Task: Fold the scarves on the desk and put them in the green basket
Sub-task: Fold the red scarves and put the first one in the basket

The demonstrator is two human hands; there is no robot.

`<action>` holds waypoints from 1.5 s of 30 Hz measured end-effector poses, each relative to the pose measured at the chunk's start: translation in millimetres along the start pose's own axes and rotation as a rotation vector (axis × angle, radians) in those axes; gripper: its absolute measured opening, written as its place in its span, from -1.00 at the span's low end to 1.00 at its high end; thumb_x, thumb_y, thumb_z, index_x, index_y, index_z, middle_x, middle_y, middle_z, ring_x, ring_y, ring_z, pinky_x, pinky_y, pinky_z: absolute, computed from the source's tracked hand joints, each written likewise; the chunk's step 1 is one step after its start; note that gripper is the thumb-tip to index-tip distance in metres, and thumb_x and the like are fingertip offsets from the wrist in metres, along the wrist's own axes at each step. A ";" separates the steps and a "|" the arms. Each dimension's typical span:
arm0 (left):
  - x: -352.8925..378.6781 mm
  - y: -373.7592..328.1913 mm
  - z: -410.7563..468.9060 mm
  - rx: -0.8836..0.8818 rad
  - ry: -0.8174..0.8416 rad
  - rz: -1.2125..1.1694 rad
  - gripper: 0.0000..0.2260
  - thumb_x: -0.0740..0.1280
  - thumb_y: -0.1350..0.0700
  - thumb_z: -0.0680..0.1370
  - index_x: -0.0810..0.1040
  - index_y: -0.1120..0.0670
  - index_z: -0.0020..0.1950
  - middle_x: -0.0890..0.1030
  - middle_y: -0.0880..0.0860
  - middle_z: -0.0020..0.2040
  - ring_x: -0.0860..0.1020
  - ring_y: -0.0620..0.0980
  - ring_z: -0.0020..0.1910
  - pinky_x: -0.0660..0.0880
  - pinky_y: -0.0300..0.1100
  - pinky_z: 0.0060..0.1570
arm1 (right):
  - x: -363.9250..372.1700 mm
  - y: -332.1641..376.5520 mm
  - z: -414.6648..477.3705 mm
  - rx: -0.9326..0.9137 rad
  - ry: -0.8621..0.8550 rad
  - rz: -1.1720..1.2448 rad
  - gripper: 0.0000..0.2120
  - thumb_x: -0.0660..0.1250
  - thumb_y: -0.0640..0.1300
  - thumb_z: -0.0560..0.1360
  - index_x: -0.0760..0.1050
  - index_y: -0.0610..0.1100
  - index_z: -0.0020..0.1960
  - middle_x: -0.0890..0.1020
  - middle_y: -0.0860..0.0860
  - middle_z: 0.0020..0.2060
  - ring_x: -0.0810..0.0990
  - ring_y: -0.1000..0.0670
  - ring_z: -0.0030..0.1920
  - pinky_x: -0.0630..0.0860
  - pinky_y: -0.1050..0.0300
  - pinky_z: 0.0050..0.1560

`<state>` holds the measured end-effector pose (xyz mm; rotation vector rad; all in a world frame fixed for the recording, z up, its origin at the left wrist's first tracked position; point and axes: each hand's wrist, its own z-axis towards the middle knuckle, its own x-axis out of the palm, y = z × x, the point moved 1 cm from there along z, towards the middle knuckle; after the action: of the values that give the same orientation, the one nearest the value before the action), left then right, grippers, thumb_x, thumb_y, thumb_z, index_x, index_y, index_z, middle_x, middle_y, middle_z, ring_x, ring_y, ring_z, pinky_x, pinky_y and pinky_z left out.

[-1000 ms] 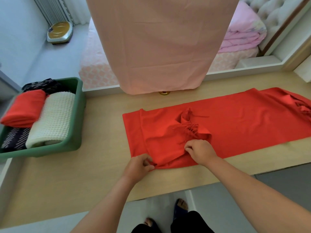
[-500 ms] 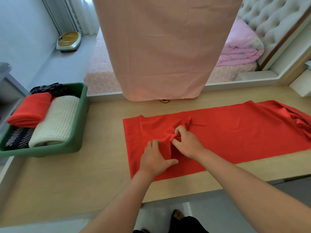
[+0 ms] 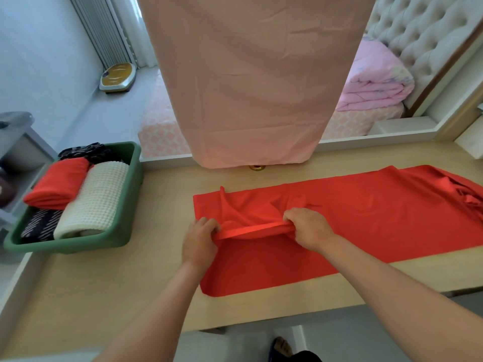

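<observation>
Red scarf [image 3: 366, 218]: lying spread on the desk, right of the green basket [image 3: 125, 205]. Left hand [image 3: 200, 239] and right hand [image 3: 308, 228] are each pinching a raised fold at the basket-side end (looking thin, soft, light, probably slippery; best gripped at the fold's ends).

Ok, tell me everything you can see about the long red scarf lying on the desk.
The long red scarf is thin, smooth cloth, spread lengthwise over the pale wooden desk. Its right end lies bunched. Near its left end, the left hand and right hand each pinch a raised ridge of fabric, stretched taut between them.
</observation>
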<state>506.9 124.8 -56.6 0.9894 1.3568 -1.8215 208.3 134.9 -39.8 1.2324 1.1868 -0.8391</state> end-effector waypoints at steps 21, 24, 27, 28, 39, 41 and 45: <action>27.5 41.2 71.1 -0.242 0.444 0.110 -0.77 0.17 0.12 0.58 0.57 -0.02 0.14 0.58 0.02 0.12 0.54 0.10 0.13 0.51 -0.04 0.06 | 26.7 -7.6 85.0 0.199 0.159 0.109 -0.69 0.17 -0.13 0.59 0.53 0.00 0.27 0.57 -0.02 0.22 0.52 -0.10 0.25 0.44 -0.02 0.27; 39.5 53.3 97.3 -0.191 0.415 0.218 -0.60 0.16 0.23 0.58 0.42 0.00 0.40 0.45 0.04 0.30 0.40 0.11 0.30 0.44 0.06 0.21 | 37.2 -21.0 107.1 0.174 0.156 -0.059 -0.55 0.13 -0.18 0.60 0.33 0.00 0.48 0.44 -0.02 0.35 0.39 -0.11 0.34 0.38 -0.07 0.31; 51.0 70.6 116.2 -0.084 0.457 0.441 -0.54 0.20 0.22 0.58 0.31 -0.02 0.48 0.39 0.00 0.41 0.32 0.08 0.38 0.35 -0.02 0.25 | 49.7 -29.0 123.2 0.124 0.183 -0.170 -0.52 0.13 -0.10 0.64 0.21 -0.01 0.55 0.38 -0.02 0.41 0.34 -0.10 0.38 0.31 -0.08 0.34; 52.8 75.4 119.8 -0.060 0.455 0.505 -0.56 0.21 0.19 0.59 0.31 -0.03 0.47 0.40 0.00 0.40 0.33 0.07 0.36 0.33 -0.04 0.24 | 53.6 -30.6 127.0 0.117 0.195 -0.200 -0.53 0.14 -0.04 0.64 0.21 -0.01 0.54 0.38 -0.03 0.40 0.34 -0.11 0.37 0.28 -0.09 0.35; 16.9 102.7 134.9 -0.042 0.242 0.414 -0.74 0.11 -0.02 0.50 0.56 -0.01 -0.01 0.61 -0.02 -0.04 0.47 0.04 0.02 0.25 -0.06 0.06 | 46.8 -25.9 155.6 0.118 0.076 0.182 -0.77 0.22 -0.03 0.59 0.49 -0.11 0.18 0.66 -0.05 -0.06 0.58 -0.12 0.05 0.33 0.02 0.26; 2.0 105.4 136.7 -0.067 0.221 0.390 -0.75 0.07 -0.03 0.43 0.50 0.01 -0.11 0.60 -0.02 -0.12 0.48 0.04 -0.06 0.28 -0.06 0.00 | 40.4 -21.0 163.2 0.123 0.076 0.201 -0.78 0.24 -0.02 0.60 0.49 -0.11 0.17 0.67 -0.05 -0.06 0.60 -0.13 0.02 0.43 0.04 0.11; -13.1 116.3 145.0 -0.155 0.246 0.507 -0.85 0.15 0.03 0.53 0.47 0.05 -0.08 0.61 0.04 -0.14 0.50 0.07 -0.10 0.33 -0.04 -0.02 | 42.2 -9.5 185.9 0.087 0.032 0.047 -0.79 0.20 0.03 0.62 0.46 -0.10 0.09 0.64 -0.03 -0.04 0.59 -0.13 0.00 0.41 -0.03 0.09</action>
<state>584.5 -43.6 -74.5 1.3592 1.2208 -1.2328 247.8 -43.1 -96.2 1.3441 1.1526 -0.8469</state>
